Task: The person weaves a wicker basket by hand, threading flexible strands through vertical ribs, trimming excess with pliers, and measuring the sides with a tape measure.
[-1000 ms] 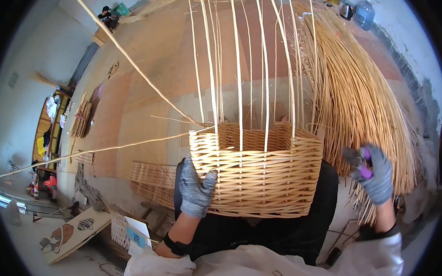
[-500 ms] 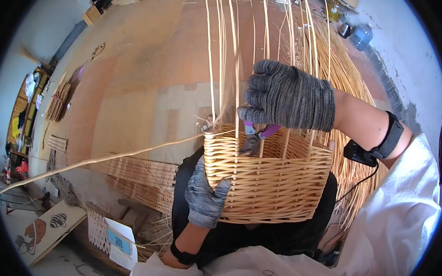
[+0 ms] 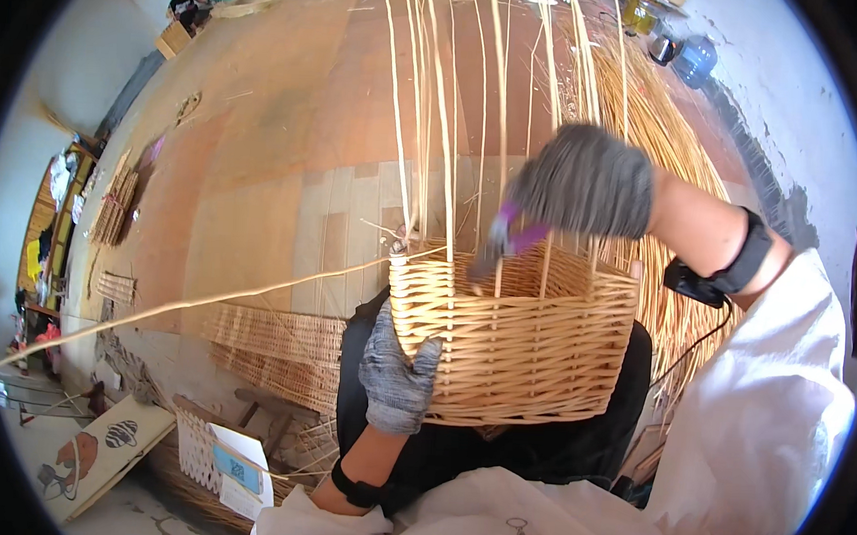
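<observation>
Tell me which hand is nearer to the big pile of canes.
Right. The right hand, holding purple-handled cutters over the basket, is just left of the pile of canes. The left hand is farther off, gripping the basket's left side.

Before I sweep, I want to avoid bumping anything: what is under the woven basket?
The woven basket appears to rest on the person's black-clothed lap, which shows below and at both sides. Its underside and the lap directly beneath it are covered from view.

Golden-tan basket (image 3: 525,358), purple-handled cutters (image 3: 528,238), streaked grey gloves (image 3: 393,385), white sleeves (image 3: 763,387)
</observation>
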### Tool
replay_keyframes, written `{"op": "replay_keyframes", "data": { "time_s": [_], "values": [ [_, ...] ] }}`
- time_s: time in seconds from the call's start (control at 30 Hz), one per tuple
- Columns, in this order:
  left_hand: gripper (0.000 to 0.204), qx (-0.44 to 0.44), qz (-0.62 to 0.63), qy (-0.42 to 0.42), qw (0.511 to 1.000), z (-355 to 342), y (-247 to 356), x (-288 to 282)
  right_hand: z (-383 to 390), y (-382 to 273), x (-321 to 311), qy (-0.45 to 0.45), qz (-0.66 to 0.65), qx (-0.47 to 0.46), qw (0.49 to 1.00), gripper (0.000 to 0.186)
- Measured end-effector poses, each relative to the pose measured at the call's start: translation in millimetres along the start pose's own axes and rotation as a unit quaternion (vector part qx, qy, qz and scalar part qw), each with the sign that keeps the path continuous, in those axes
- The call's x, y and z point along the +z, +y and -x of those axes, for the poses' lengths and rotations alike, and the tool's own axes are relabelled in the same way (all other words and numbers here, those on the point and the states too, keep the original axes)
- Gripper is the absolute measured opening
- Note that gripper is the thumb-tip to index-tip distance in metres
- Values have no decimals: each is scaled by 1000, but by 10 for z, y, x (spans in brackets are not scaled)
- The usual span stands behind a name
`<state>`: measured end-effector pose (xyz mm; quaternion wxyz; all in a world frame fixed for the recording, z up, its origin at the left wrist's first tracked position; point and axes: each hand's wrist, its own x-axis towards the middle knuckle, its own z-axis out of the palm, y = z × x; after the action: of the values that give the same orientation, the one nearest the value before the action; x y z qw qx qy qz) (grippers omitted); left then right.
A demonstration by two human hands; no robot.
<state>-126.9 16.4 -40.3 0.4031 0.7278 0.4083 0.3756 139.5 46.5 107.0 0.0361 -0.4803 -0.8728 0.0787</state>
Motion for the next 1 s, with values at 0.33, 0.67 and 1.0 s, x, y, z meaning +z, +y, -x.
{"op": "replay_keyframes", "data": {
  "time_s": [0.33, 0.67, 1.0],
  "values": [
    [41, 261, -133, 133, 947, 78, 45, -28, 2873, 91, 2061, 263, -195, 661, 675, 47],
    [29, 339, -152, -63, 926, -417, 911, 1011, 3347, -1506, 5176, -109, -443, 820, 345, 70],
    [25, -83, -151, -222, 960, -905, 928, 1139, 3094, -1556, 4577, -214, -363, 797, 433, 77]
  ]
}}
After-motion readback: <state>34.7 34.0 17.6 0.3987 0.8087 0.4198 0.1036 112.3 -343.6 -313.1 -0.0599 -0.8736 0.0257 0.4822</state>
